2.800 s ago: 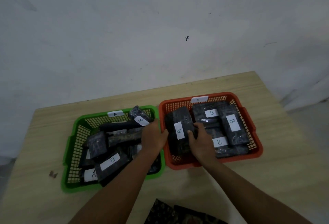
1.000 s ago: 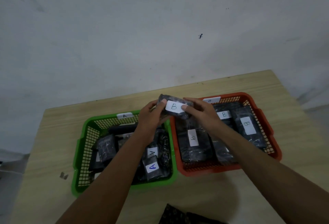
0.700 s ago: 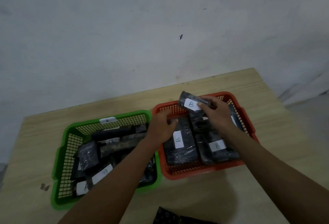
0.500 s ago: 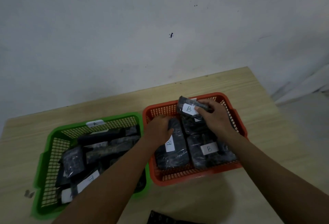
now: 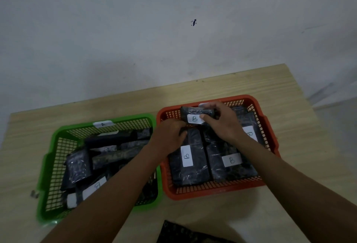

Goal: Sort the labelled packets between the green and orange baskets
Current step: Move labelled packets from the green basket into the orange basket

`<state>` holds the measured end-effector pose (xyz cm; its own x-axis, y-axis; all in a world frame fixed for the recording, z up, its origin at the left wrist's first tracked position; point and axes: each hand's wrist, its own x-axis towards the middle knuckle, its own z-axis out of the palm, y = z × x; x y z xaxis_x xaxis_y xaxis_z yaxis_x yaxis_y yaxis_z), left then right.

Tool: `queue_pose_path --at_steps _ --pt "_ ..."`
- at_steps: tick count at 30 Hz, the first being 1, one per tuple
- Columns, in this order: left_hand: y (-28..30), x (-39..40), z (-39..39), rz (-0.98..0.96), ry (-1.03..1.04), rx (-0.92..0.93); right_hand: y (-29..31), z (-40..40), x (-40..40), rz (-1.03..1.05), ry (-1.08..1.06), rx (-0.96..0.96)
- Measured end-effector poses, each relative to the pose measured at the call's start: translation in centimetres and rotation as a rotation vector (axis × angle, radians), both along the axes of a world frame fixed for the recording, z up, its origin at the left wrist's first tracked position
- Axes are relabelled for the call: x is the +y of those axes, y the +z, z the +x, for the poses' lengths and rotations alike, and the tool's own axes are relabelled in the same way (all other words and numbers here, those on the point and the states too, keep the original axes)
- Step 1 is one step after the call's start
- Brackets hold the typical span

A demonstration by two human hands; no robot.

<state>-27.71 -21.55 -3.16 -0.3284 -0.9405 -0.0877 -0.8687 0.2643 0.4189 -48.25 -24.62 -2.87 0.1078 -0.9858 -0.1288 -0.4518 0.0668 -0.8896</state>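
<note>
A white tag marked "A" (image 5: 103,124) sits on the far rim of the green basket (image 5: 46,167), and the dark plastic-wrapped packets heaped inside it show white stickers, one near the front (image 5: 95,187) with a handwritten mark too skewed to read. In the orange basket (image 5: 270,138) two packets lie flat side by side, the left one (image 5: 188,159) and the right one (image 5: 230,162) each carrying a sticker that reads "B"; another "B" sticker (image 5: 250,135) peeks out past the right wrist. The right hand (image 5: 222,123) grips a further packet (image 5: 195,114) at the far end of the orange basket, thumb pressed on the edge of its "B" label, fingers curled over its top. The left hand (image 5: 170,136) reaches in over the wall between the baskets, fingers bent down onto the upper end of the left flat packet; whether it grasps it I cannot tell. Both baskets stand just beside each other on a pale wood-grain table (image 5: 289,92) pushed against a plain whitish wall (image 5: 135,30) with a few dark specks. A dark patterned cloth (image 5: 185,233) shows at the bottom edge
</note>
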Motion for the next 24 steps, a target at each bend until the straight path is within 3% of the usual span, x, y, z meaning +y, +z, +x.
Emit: queue_pose_path --at_steps 4,9,14,24 --pt "1.2 0.4 2.1 -0.281 0.245 0.0 0.0 2.0 -0.1 -0.037 0.014 0.064" --pt "0.7 0.9 3.8 -0.073 0.492 0.113 -0.9 4.5 0.3 -0.054 0.078 0.143" --pt "0.8 1.3 3.3 -0.07 0.574 0.169 -2.3 5.6 0.5 0.003 -0.102 0.1" --pt "-0.4 3.0 1.7 0.036 0.783 0.27 -3.4 6.2 1.7 -0.185 -0.098 0.526"
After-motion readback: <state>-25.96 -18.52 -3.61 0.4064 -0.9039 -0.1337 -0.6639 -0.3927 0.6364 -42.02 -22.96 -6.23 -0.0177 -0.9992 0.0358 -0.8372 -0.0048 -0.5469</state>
